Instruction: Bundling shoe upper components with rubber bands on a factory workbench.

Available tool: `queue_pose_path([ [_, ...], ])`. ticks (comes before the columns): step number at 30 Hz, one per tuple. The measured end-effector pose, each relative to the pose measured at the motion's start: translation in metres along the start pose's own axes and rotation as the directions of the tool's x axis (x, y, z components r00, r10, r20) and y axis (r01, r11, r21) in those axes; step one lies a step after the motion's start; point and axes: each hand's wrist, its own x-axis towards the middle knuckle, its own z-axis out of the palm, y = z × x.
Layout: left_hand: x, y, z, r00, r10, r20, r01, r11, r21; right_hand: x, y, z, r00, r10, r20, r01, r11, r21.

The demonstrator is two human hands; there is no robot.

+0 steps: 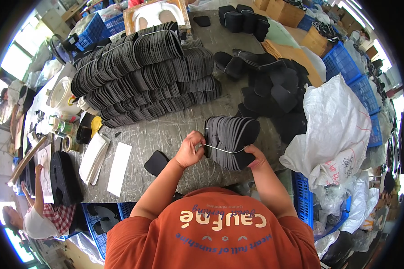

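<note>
A bundle of black rounded, insole-like pads (232, 136) stands on edge on the table in front of me. A thin white band (221, 149) stretches across its near side. My left hand (191, 150) is closed in a pinch on the band's left end, beside the bundle. At the bundle's right edge, my right hand (255, 157) grips the stack where the band meets it, its fingers partly hidden behind the pads. A single black pad (156, 162) lies flat to the left of my left forearm.
Long rows of stacked black pads (139, 76) fill the back left. Loose pads (276, 87) are heaped at right, near a white sack (334, 130). White paper strips (119, 169) lie at left. Blue crates (303, 197) stand below the table edge. Another person (36, 219) works at far left.
</note>
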Motion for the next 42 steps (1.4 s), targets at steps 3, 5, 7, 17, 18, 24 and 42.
queue_pose_path([
  [3, 0.004, 0.011, -0.003, 1.000, -0.027, -0.004, 0.027, 0.998, -0.051, -0.006, 0.019, -0.023, 0.997, -0.082, 0.008, 0.079, 0.980, 0.183],
  [5, 0.000, 0.008, -0.004, 0.998, -0.052, -0.041, 0.048, 0.994, -0.097, 0.000, 0.031, -0.035, 0.994, -0.084, 0.067, 0.058, 0.945, 0.322],
  [7, -0.013, -0.007, -0.005, 0.892, -0.451, -0.029, 0.323, 0.681, -0.657, 0.007, 0.026, -0.014, 0.999, 0.033, 0.016, -0.036, 0.918, 0.395],
  [17, -0.032, 0.025, -0.008, 0.784, -0.616, 0.081, 0.618, 0.786, -0.016, -0.007, 0.066, -0.036, 0.884, -0.125, -0.451, -0.079, 0.909, -0.408],
  [18, -0.027, 0.022, -0.007, 0.727, -0.676, 0.119, 0.670, 0.737, 0.088, -0.005, 0.068, -0.032, 0.769, -0.377, -0.516, -0.139, 0.689, -0.711],
  [24, -0.028, 0.009, -0.006, 0.677, -0.704, 0.215, 0.728, 0.684, -0.053, 0.003, 0.098, 0.006, 0.821, -0.553, -0.142, 0.121, 0.411, -0.904],
  [42, -0.026, -0.021, -0.045, 0.719, -0.686, 0.112, 0.655, 0.614, -0.441, 0.062, 0.053, 0.022, 0.860, -0.507, -0.061, 0.014, 0.142, -0.990],
])
